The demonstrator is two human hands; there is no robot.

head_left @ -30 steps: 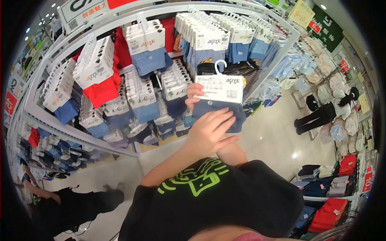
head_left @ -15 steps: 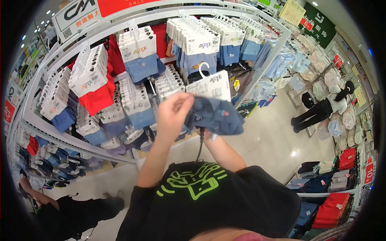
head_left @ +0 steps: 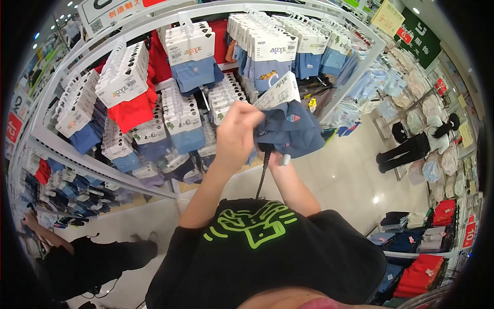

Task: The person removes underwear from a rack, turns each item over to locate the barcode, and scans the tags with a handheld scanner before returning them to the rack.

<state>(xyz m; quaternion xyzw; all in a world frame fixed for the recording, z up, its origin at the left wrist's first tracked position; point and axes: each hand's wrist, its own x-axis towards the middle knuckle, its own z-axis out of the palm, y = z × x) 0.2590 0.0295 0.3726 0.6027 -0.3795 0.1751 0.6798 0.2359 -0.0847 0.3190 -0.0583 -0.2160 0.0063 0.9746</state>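
Note:
A pair of slate-blue underpants (head_left: pixel 296 131) with small printed motifs is held up in front of my chest. Its white card (head_left: pixel 282 92) with a hook hanger sticks up behind it, tilted. My left hand (head_left: pixel 237 131) pinches the near left edge of the cloth, fingers curled closed. Underneath the garment, my right hand (head_left: pixel 278 158) grips it from below, most of its fingers hidden by the fabric. A small pale piece (head_left: pixel 284 160) shows beside that hand. A black cable (head_left: pixel 262 175) runs down between my forearms.
Carded underwear hangs in dense rows on a white rack (head_left: pixel 190 51) just ahead. Folded red clothes (head_left: pixel 422 275) lie on a shelf at lower right. One person (head_left: pixel 98 262) stands at lower left; another person (head_left: pixel 411 147) is by the right-hand racks. Tiled floor (head_left: pixel 355 177) lies between.
The underpants and both hands sit a little further right in view, and the cloth is turned and spread wider. The rack has shifted right and up as the view moved.

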